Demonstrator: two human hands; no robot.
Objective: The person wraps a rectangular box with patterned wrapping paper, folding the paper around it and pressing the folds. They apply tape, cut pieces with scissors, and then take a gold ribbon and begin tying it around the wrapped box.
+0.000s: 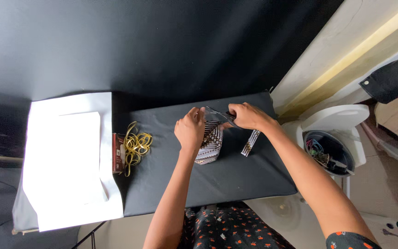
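1. The left hand (pixel 190 130) is closing its grip on the patterned box (pixel 209 143), standing mid-worktop (pixel 236 180).
2. The right hand (pixel 248 116) is gripping scissors (pixel 218 114) just above the box.
3. Gold ribbon (pixel 136 145) is lying well apart, leftward.

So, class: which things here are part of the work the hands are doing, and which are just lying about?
In use: patterned box, held by left hand; scissors in right hand; paper strip beside the box.

Lying about: gold ribbon, small red box, white sheet, bowl of oddments.
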